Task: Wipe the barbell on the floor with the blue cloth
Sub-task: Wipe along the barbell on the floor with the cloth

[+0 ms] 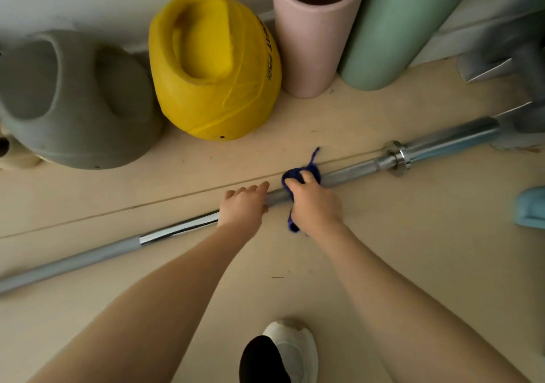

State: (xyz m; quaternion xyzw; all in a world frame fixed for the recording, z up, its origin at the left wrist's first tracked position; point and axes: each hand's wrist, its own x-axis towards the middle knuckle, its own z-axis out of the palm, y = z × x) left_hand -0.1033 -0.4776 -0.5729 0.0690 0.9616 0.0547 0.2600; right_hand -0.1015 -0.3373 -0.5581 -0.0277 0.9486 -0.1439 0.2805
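A long steel barbell [174, 230] lies on the floor, running from the lower left up to the right, with a chrome collar [398, 157] near its right end. My right hand [312, 202] grips the dark blue cloth [300, 173], which is wrapped around the bar's middle; a tail of cloth sticks up behind the hand and another hangs below it. Just left of it, my left hand [243, 205] lies over the bar, fingers curled across its top. The bar under both hands is hidden.
Behind the bar, a grey weight [73, 99] and a yellow one [215, 67] sit by the wall, with a pink rolled mat [312, 34] and a green one [392, 28] standing upright. A light blue object [530, 207] is at right. My white shoe [295, 350] is below.
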